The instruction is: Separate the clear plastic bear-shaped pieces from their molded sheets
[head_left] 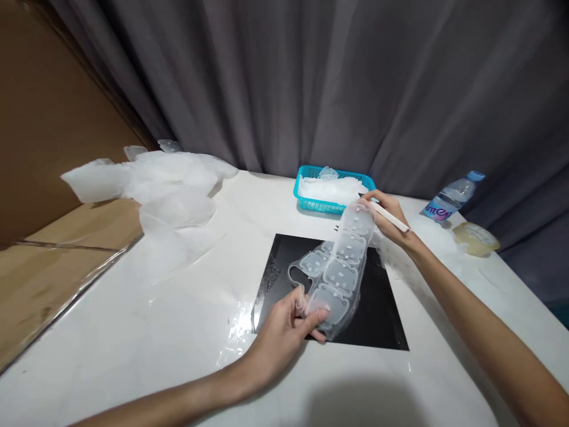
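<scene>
Both my hands hold a clear, flexible plastic sheet [341,276] with rounded panels and small raised dots, tilted up over a black mat [382,320]. My left hand [288,326] pinches its lower end, thumb on top. At the far end, my right hand [386,213] grips the sheet's upper edge and also holds a white pen-like tool [390,216] with a dark tip. What kind of tool it is, I cannot tell. A side piece [313,263] of the same clear plastic sticks out to the left, with a curved loop near my left fingers.
A turquoise basket [326,206] of white translucent pieces stands behind the mat. White translucent sheets [173,178] are heaped at left beside cardboard [84,231]. To the right are a water bottle [453,198], a tape roll [475,239] and more translucent material [438,237]. A grey curtain [275,83] hangs behind.
</scene>
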Action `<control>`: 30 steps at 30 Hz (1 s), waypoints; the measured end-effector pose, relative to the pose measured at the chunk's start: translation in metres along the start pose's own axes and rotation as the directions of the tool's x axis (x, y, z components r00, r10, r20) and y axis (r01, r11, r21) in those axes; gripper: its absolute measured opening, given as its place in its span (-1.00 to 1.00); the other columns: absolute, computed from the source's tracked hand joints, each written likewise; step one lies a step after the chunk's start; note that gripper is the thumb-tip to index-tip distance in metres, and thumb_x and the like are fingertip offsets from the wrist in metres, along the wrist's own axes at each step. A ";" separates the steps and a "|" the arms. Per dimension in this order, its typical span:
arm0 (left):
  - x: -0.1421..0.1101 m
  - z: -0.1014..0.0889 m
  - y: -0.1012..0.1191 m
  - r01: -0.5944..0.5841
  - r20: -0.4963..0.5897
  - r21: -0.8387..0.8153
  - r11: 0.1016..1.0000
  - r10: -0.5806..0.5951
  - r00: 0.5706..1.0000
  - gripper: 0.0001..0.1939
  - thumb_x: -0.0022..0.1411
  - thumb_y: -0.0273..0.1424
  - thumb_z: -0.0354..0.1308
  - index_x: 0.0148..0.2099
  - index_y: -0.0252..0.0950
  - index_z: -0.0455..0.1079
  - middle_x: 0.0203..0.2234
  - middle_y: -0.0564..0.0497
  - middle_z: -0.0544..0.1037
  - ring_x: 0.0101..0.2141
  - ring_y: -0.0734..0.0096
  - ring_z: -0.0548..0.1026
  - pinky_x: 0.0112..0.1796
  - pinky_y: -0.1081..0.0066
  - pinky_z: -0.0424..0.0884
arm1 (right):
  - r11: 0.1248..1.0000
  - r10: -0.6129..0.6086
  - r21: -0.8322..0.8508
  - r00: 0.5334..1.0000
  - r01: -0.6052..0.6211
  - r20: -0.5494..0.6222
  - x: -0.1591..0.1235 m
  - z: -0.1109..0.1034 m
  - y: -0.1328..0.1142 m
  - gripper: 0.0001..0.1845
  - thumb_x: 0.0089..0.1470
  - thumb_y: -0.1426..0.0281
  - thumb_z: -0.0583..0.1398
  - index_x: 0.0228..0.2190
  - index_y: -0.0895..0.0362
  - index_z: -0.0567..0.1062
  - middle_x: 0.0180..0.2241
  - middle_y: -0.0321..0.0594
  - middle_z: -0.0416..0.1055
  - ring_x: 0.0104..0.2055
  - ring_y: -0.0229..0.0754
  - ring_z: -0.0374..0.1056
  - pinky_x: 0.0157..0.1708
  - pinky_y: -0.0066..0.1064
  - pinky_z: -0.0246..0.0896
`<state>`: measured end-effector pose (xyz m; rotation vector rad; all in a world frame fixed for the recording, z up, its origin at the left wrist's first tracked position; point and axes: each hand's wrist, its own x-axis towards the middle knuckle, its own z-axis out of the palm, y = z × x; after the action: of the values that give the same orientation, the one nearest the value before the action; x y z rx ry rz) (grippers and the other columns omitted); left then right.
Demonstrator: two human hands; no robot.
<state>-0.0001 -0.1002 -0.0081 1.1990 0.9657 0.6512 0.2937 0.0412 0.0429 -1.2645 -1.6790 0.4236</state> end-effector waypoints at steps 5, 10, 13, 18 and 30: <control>-0.005 0.005 -0.004 -0.032 -0.030 0.123 0.992 0.036 0.999 -0.56 0.31 0.00 0.27 -0.31 -0.21 0.21 -0.43 0.12 0.42 -0.43 0.34 0.60 -0.36 0.41 0.44 | 0.999 -0.008 0.050 0.998 0.011 -0.061 0.015 0.012 -0.017 -0.57 0.18 -0.04 0.25 -0.38 0.08 0.48 -0.45 -0.31 0.38 -0.44 -0.22 0.26 -0.41 -0.38 0.20; -0.006 -0.004 0.005 0.119 0.193 0.199 0.973 -0.158 0.968 -0.49 0.30 0.13 0.18 -0.30 -0.25 0.33 -0.45 0.01 0.55 -0.46 0.33 0.56 -0.41 0.40 0.41 | 0.980 0.032 0.198 0.999 -0.037 0.029 0.022 0.022 -0.014 -0.51 0.15 -0.12 0.26 -0.38 0.06 0.44 -0.38 -0.21 0.51 -0.32 -0.09 0.52 -0.19 -0.23 0.44; -0.005 -0.023 0.019 0.211 0.267 0.327 0.921 -0.304 0.914 -0.37 0.30 0.21 0.08 -0.41 -0.29 0.40 -0.58 -0.01 0.52 -0.56 0.36 0.48 -0.52 0.44 0.33 | 0.994 0.063 0.092 0.995 -0.056 -0.075 0.008 0.016 -0.001 -0.51 0.20 -0.11 0.21 -0.39 0.07 0.43 -0.44 -0.22 0.50 -0.33 -0.08 0.52 -0.16 -0.20 0.45; 0.009 -0.054 0.050 -0.141 0.139 0.649 0.748 0.066 0.988 -0.38 0.44 0.07 0.01 -0.53 -0.26 0.31 -0.63 0.06 0.44 -0.58 0.43 0.36 -0.48 0.43 0.22 | 0.985 0.024 -0.161 0.983 -0.054 -0.182 -0.046 -0.004 -0.009 -0.61 0.27 0.04 0.22 -0.40 0.08 0.52 -0.35 -0.20 0.51 -0.20 -0.05 0.45 -0.05 -0.22 0.34; 0.095 -0.046 0.030 -0.603 0.538 0.703 0.376 0.273 0.797 -0.25 0.41 0.01 0.15 0.49 -0.20 0.14 0.51 -0.22 -0.03 0.47 -0.20 -0.04 0.40 -0.13 -0.09 | 0.993 -0.116 0.032 0.842 0.116 0.526 -0.138 0.022 -0.071 -0.75 0.45 0.34 0.08 -0.11 0.13 0.56 -0.20 -0.18 0.58 -0.19 -0.23 0.51 -0.14 -0.44 0.38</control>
<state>0.0056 0.0090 -0.0073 2.4804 0.6240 0.3117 0.2374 -0.1025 0.0182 -1.0946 -2.2048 0.7480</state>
